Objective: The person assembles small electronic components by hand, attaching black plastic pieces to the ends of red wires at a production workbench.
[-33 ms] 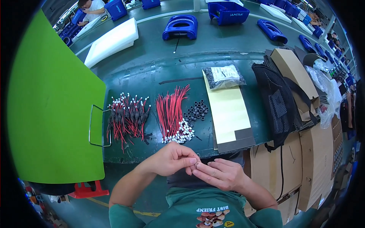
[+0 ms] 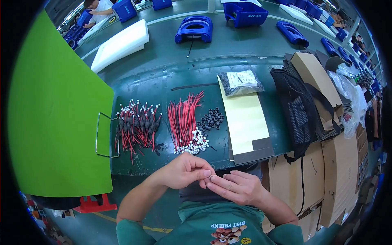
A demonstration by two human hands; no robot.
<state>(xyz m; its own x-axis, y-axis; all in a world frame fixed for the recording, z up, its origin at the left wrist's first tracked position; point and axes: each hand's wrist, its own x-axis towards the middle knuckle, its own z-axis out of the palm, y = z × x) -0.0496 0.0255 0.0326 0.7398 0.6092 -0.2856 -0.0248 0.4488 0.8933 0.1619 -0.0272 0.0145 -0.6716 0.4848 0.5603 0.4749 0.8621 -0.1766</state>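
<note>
My left hand (image 2: 188, 171) and my right hand (image 2: 237, 188) meet at the bench's front edge, fingertips pinched together. Whatever is between them is too small and covered to name. Just beyond my left hand lies a bundle of red and black wires (image 2: 183, 116), white connectors (image 2: 192, 143) at its near end. Beside this bundle, to the right, is a cluster of short black rings (image 2: 211, 119). Further left sits a pile of wires with black bulges (image 2: 136, 124), also tipped with white connectors.
A pale yellow sheet (image 2: 245, 118) bears a clear bag of dark parts (image 2: 247, 89). At right are a black mesh bag (image 2: 300, 110) and cardboard boxes (image 2: 339, 175). A green panel (image 2: 57, 110) stands left. Blue plastic housings (image 2: 194, 29) and white foam (image 2: 120, 45) lie behind.
</note>
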